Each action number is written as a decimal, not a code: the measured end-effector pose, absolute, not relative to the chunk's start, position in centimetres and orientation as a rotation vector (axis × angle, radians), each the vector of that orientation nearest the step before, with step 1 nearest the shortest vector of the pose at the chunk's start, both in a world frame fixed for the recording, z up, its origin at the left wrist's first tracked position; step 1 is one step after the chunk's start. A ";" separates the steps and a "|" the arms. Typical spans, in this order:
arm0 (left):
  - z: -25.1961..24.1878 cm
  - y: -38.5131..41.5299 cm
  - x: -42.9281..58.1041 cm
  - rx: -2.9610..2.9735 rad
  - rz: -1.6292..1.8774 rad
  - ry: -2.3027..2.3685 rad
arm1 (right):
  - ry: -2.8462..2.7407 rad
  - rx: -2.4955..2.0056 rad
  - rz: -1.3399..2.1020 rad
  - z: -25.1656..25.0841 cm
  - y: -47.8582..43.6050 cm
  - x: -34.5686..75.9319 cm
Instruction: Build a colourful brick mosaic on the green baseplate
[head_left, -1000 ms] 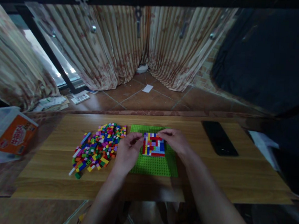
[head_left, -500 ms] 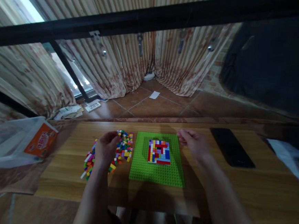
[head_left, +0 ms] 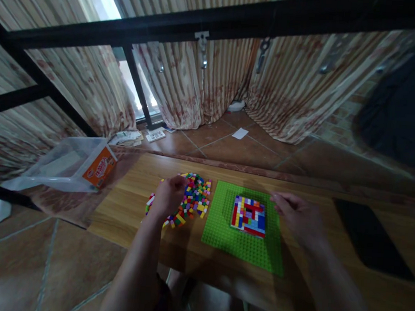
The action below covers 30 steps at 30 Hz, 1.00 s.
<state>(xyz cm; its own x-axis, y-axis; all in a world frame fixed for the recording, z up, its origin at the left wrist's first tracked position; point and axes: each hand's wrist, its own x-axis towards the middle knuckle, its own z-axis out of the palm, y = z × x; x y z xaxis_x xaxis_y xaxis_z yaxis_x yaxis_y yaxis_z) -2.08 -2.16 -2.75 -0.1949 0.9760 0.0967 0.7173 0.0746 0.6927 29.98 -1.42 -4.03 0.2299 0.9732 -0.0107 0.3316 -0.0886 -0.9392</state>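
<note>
My left hand (head_left: pixel 169 196) is over the left part of a heap of small multicoloured toy bricks (head_left: pixel 197 196), its fingers curled together. Whatever they may hold is hidden. Beside the heap lies a green studded baseplate (head_left: pixel 219 230). On it stands a low, roughly square build of bricks (head_left: pixel 249 217) in red, blue, white, yellow and purple, with a gap near its middle. At the baseplate's upper right edge is my right hand (head_left: pixel 294 214), thumb and fingers pressed together. Anything between those fingertips is too small to make out.
A black flat slab, perhaps a phone or tablet (head_left: pixel 371 235), lies on the wooden table (head_left: pixel 124 206) at the right. Left of the table is a clear plastic bin (head_left: pixel 66 163) with an orange label. A black metal bar (head_left: pixel 232 25) and curtains (head_left: pixel 213 79) stand beyond.
My view has swung left, so the table and everything on it appear farther right. Both hands keep about the same places beside the heap and the baseplate. The brick build looks unchanged.
</note>
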 end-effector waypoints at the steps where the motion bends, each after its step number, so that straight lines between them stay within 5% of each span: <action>1: -2.7 -2.2 -2.4 1.666 0.886 2.007 | -1.261 -1.598 0.874 -4.0 -1.5 29.8; 12: -2.8 -3.0 -6.8 1.349 0.966 2.250 | -1.338 -1.631 0.791 -4.1 -1.7 28.1; 20: -2.4 -5.5 -9.7 1.245 0.721 2.258 | -1.342 -1.622 0.582 -3.0 -2.6 27.3; 25: -2.8 -5.7 -10.4 1.191 0.603 2.417 | -1.583 -1.379 0.328 -1.5 -5.4 23.8; 30: -3.6 -5.5 -10.5 1.188 0.493 2.382 | -2.114 -0.957 0.573 -2.7 -8.5 17.6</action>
